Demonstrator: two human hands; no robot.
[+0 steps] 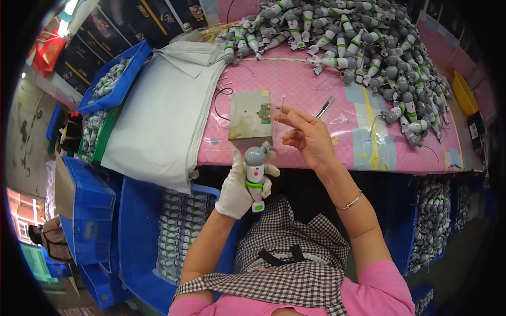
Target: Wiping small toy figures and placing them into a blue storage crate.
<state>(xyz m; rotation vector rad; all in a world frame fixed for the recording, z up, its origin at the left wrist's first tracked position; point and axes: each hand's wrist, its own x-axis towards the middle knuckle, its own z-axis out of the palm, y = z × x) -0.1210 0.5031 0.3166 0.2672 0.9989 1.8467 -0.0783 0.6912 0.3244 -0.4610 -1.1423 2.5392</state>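
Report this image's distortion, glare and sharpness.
Head view: corners go black, and the blue crates at left look skewed by the fisheye; the lamp at upper left is blown out; the pink tabletop shows patchy shine; the device in the left hand looks fairly sharp.

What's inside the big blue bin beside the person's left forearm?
Rows of grey-and-white gadgets with green bands lie in the blue bin. The left forearm covers part of the bin's right side, and anything beneath the top layer of gadgets is hidden.
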